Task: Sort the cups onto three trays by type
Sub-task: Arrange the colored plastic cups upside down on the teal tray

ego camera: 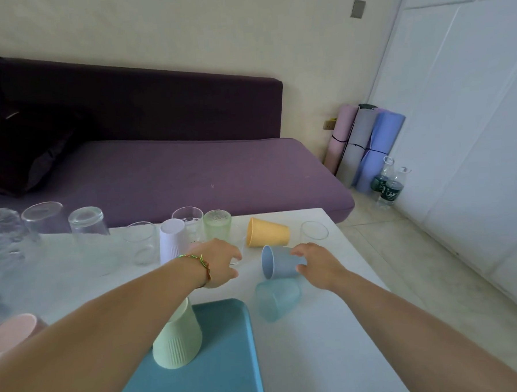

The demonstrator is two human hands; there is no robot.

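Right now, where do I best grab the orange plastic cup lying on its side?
Grip the orange plastic cup round its tapered wall, coming down from above: it lies on its side, open mouth left, narrower base right, wall facing up.

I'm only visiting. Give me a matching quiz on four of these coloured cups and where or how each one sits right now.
1 yellow cup
2 pale green cup
3 grey-blue cup
4 pink cup

A upside down on the teal tray
B gripped by the right hand
C on its side, untouched
D at the left edge of view

Pairs: 1-C, 2-A, 3-B, 4-D.
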